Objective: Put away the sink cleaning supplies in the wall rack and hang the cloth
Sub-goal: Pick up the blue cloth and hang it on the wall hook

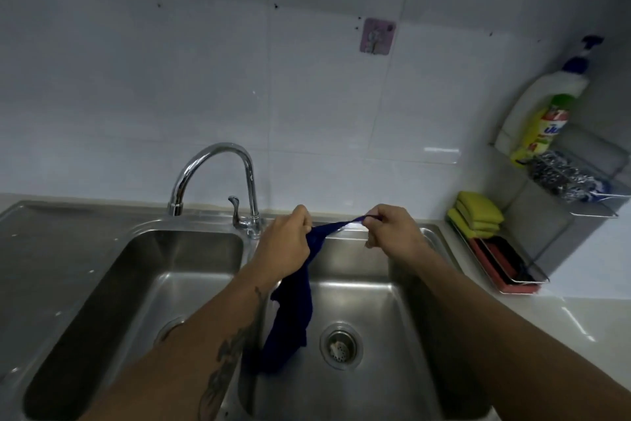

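A dark blue cloth [290, 325] hangs over the right basin of the steel sink [403, 284]. My left hand [285, 243] and my right hand [391, 227] each pinch its top edge and stretch it between them. The wire wall rack [580, 205] at the right holds a white and yellow dish soap bottle [543, 113] with a blue pump and a steel scourer [560, 174]. A square adhesive hook [377, 35] is stuck on the tiled wall above the sink.
A chrome faucet [218, 174] stands behind the divider between the two basins. Yellow sponges [478, 214] lie stacked in a red tray [502, 263] on the counter under the rack. The right basin's drain strainer [339, 345] is in view.
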The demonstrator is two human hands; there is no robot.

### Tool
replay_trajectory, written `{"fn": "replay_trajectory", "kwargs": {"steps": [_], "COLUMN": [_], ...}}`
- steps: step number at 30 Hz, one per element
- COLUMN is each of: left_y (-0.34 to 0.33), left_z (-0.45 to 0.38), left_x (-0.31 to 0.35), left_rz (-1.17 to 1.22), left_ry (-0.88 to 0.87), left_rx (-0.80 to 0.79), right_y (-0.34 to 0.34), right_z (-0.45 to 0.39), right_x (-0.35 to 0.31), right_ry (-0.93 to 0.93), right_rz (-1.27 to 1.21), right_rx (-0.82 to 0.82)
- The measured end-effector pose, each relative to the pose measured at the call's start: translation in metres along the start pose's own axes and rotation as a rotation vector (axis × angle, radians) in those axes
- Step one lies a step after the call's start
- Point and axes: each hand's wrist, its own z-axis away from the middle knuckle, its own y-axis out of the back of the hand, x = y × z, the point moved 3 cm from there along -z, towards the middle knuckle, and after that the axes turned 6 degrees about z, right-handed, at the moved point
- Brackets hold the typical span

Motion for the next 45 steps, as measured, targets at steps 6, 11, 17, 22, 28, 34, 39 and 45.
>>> {"fn": "replay_trajectory", "kwargs": {"steps": [6,11,17,22,28,34,39,45], "left_y": [0.004,0.008,0.011,0.009,0.005,-0.002,-0.01,-0.013], "left_z": [-0.01,-0.01,-0.006,0.0,-0.003,-0.009,-0.012,-0.014], "left_x": [0.017,0.021,0.023,0.023,0.019,0.013,0.017,0.022], "left_rz": [0.074,0.167,0.182,0.193,0.16,0.136,0.142,0.077], "left_ry": [-0.054,-0.067,-0.071,-0.097,-0.071,-0.021,-0.038,-0.059], "left_rx": [0.005,0.02,-0.018,-0.069,-0.103,-0.167,-0.224,-0.265], "right_y": [0.017,-0.014,-0.042,-0.053,-0.051,-0.035,-0.029,-0.027], "right_z": [0.002,0.007,0.02,0.012,0.006,0.001,-0.005,-0.007], "right_x": [-0.005,0.012,0.018,0.015,0.011,0.004,-0.01,-0.018], "right_ry": [-0.102,-0.306,-0.482,-0.548,-0.487,-0.323,-0.152,-0.057], "right_rz": [-0.272,-0.165,-0.411,-0.793,-0.903,-0.643,-0.38,-0.318], "right_rx": [0.084,-0.119,-0.284,-0.211,-0.031,0.138,0.151,0.117]}}
